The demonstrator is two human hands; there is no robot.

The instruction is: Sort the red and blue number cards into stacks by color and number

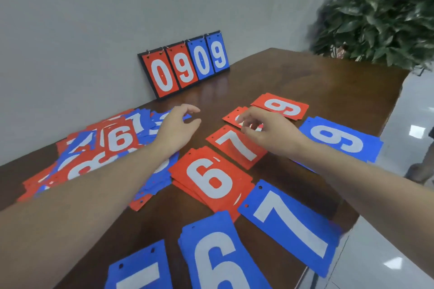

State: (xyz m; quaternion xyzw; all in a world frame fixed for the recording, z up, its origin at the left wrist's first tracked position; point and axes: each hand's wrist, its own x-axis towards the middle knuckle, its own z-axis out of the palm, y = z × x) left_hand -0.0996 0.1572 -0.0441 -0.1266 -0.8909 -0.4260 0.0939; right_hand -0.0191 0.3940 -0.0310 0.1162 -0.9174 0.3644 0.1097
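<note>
left of the red 6 stack (212,178) a big mixed pile (94,157) was unsorted; beyond and right of it lay sorted stacks. my right hand (265,131) pinched a red card (231,117) beyond it; my left hand (178,126) hung loose, holding nothing.

Right hand (265,128) fingertips on a red card (231,118), left hand (176,124) hovering empty, unsorted pile (98,155) beneath

Looks like you're in an office or lobby kind of room: plain grey painted wall (70,19), glossy pale floor tiles (399,230) throwing back ceiling lights, a dark polished wooden counter (317,82), and a leafy green potted plant (380,14) in the corner.
</note>
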